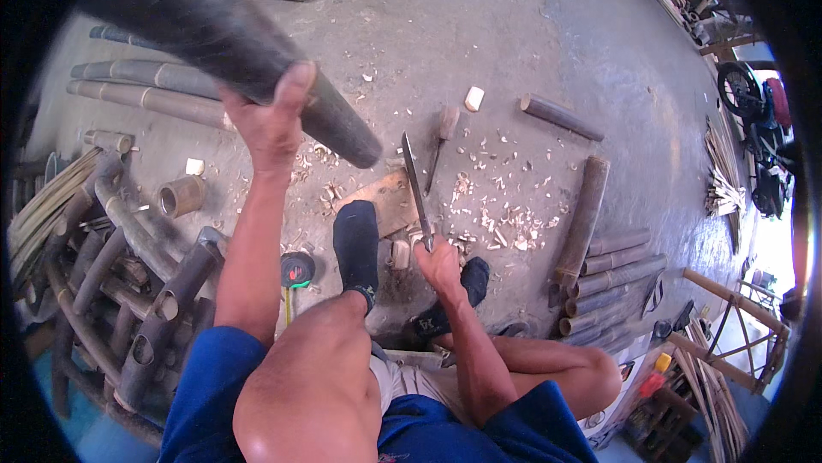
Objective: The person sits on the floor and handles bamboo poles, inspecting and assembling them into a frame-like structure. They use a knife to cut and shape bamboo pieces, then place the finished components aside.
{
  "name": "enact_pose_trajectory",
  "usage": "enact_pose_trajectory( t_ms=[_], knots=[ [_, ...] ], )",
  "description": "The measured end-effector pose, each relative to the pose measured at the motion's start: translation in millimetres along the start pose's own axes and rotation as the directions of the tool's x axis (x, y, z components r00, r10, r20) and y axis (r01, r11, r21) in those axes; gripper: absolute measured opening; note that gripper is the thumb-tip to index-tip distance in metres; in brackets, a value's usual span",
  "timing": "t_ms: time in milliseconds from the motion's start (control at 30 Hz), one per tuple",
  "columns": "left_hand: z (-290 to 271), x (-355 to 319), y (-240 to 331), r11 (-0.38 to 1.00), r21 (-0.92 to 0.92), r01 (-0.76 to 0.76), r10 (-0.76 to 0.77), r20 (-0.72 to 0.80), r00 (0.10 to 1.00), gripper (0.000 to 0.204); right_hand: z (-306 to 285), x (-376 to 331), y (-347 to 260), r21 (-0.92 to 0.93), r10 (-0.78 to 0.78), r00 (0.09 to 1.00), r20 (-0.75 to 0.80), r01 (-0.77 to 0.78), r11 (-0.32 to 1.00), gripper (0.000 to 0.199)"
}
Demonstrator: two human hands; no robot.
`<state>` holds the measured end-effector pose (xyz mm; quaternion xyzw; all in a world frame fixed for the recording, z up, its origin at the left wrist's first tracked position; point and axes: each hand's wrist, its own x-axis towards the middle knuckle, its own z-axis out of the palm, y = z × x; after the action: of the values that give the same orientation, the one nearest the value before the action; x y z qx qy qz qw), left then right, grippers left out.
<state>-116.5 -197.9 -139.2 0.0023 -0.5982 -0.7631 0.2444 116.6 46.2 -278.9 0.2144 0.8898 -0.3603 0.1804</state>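
My left hand (270, 121) grips a thick dark bamboo pole (214, 35), raised off the floor and slanting from the upper left down to its cut end near the centre. My right hand (438, 262) is closed on the handle of a long knife (416, 185), whose blade points up and away just right of the pole's lower end. Below the pole, my foot in a black sock (356, 245) rests by a flat wooden board (390, 198). My other socked foot (458, 292) sits under my right wrist.
Bamboo chips (505, 215) litter the concrete floor. Cut bamboo lengths (599, 279) are stacked at right, longer poles (145, 86) lie at upper left, and a bamboo frame (120, 275) stands at left. A tape measure (297, 269), a short bamboo ring (181, 196) and a wooden-handled tool (443, 133) lie nearby.
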Motion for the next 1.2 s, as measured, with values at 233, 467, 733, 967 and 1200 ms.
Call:
enact_pose_trajectory(
  t_ms=[233,467,733,967,1200],
  knots=[
    [-34,-35,-20,0.949,-0.235,0.212,-0.268,-0.241,0.933,0.051,-5,4,5,0.065,-0.050,0.995,0.081,0.045,0.997,0.039],
    [-59,-40,-36,0.979,-0.074,0.191,-0.203,-0.475,0.856,0.060,-1,4,-3,0.013,-0.046,0.999,0.027,0.046,0.999,0.039],
    [-85,-32,-51,0.981,-0.069,0.179,-0.190,-0.493,0.849,0.049,-37,4,-61,0.060,-0.312,0.939,-0.145,0.323,0.945,0.031],
    [-90,-34,-54,0.978,-0.083,0.190,-0.206,-0.497,0.843,0.046,-33,9,-79,-0.231,-0.110,0.991,0.073,0.124,0.965,0.030],
    [-85,-35,-48,0.967,-0.162,0.198,-0.251,-0.456,0.854,0.048,-28,5,-67,0.133,-0.411,0.870,-0.273,0.458,0.879,0.037]
  ],
)
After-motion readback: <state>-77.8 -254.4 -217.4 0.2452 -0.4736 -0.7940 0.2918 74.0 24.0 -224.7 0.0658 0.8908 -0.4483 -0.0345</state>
